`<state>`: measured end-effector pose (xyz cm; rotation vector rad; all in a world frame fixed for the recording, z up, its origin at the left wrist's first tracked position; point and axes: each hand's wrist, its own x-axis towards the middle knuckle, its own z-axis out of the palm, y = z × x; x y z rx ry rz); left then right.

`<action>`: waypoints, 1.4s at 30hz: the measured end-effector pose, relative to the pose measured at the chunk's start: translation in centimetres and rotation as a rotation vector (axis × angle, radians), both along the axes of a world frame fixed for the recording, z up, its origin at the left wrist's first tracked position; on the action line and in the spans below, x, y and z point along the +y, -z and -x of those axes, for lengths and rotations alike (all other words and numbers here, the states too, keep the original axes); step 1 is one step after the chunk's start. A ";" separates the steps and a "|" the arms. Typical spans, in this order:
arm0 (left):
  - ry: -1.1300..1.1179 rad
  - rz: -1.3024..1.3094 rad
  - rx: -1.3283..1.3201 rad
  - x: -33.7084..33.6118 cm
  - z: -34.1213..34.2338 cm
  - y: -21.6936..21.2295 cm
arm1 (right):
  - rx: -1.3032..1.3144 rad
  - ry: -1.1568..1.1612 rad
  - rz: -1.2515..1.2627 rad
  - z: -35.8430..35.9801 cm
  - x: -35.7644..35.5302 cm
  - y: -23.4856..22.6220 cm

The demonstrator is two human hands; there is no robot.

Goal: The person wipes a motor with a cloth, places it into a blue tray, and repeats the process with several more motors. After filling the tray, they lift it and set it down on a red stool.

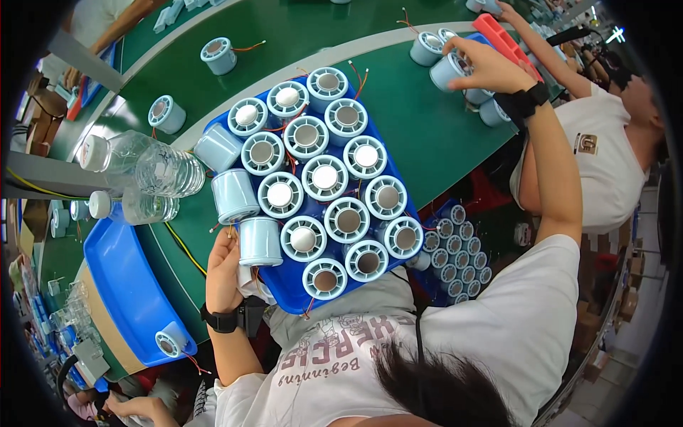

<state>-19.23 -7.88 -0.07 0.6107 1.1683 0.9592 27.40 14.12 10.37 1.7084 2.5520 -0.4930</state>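
A blue tray (288,288) full of light-blue cylindrical motor-like parts (325,178) lies in front of me, its near corner over my lap. Most parts stand with round metal or white centres facing up; red wires run between them. Three lie on their sides along the left edge, among them the lowest cylinder (260,242). Closed beside that cylinder's outer end is my left hand (224,270); what its fingers grip is hidden. At the far right my right hand (487,67) holds another light-blue cylinder (448,72), tilted, among several similar ones.
Two clear bottles (167,169) stand left of the tray, near an almost bare blue tray (131,285) with one cylinder. Loose cylinders (218,56) sit on the green bench (427,146). Another filled tray (455,256) is lower right. A person (597,156) works beside a red bin (501,43).
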 end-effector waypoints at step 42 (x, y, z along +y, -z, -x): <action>0.007 -0.020 -0.127 -1.2 2.7 0.9 | 0.571 -0.398 0.345 22.8 2.5 -6.6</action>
